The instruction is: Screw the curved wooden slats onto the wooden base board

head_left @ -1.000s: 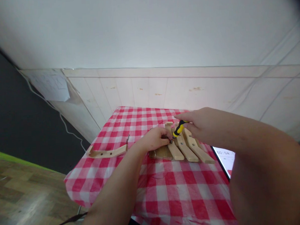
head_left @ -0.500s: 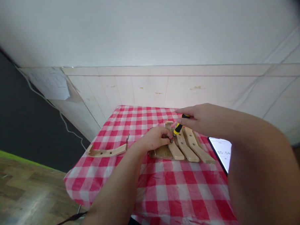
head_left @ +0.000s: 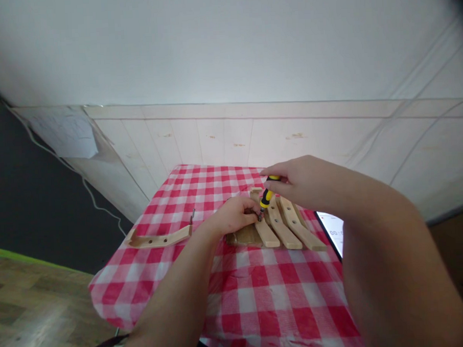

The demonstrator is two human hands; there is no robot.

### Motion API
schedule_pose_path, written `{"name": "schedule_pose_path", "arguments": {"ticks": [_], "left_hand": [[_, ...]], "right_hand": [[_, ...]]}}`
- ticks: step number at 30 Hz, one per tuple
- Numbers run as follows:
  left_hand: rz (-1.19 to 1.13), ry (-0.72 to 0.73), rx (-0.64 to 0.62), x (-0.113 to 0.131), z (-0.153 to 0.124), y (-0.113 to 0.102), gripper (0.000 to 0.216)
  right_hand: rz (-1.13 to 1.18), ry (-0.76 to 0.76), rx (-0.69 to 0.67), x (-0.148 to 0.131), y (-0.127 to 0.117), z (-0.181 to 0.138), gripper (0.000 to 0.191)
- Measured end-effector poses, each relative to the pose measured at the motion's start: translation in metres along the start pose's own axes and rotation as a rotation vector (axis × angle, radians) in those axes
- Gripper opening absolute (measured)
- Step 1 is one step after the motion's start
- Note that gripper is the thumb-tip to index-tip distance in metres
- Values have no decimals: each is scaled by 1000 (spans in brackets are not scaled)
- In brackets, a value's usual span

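Note:
My right hand (head_left: 289,178) is closed around the handle of a yellow and black screwdriver (head_left: 266,195), which leans with its tip down at a hole in a pale wooden hook (head_left: 268,234). Close to that tip, my left hand (head_left: 233,214) has its fingers pinched together by the hook; what lies between them is hidden. Two more wooden hooks with dark holes, one in the middle (head_left: 288,232) and one on the right (head_left: 305,229), lie alongside. Beneath them shows a brown, shiny flat piece (head_left: 245,238).
Another wooden hook (head_left: 157,241) lies apart on the left, a thin metal piece (head_left: 192,216) by its end. A phone or tablet (head_left: 331,232) with a lit screen sits at the right. A red-and-white checked cloth (head_left: 256,305) covers the table, which stands against a white wall (head_left: 226,143).
The whole view has shifted slightly, so things appear a little further left. The screwdriver stays at the same hook, held by my right hand, and my left hand keeps its place.

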State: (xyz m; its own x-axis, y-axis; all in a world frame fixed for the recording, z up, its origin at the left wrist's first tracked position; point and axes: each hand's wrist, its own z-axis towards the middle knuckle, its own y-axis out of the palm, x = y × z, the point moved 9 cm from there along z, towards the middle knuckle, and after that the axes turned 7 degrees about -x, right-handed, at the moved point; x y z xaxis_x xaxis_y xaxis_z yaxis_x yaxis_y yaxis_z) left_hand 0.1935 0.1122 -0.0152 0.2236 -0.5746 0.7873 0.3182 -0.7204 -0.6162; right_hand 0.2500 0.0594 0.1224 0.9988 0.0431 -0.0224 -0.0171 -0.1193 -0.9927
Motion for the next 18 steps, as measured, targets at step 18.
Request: {"name": "schedule_pose_path", "arguments": {"ticks": [18], "left_hand": [[10, -2, 6, 2, 1, 0, 15]], "right_hand": [[-81, 91, -61, 10, 0, -5, 30]]}}
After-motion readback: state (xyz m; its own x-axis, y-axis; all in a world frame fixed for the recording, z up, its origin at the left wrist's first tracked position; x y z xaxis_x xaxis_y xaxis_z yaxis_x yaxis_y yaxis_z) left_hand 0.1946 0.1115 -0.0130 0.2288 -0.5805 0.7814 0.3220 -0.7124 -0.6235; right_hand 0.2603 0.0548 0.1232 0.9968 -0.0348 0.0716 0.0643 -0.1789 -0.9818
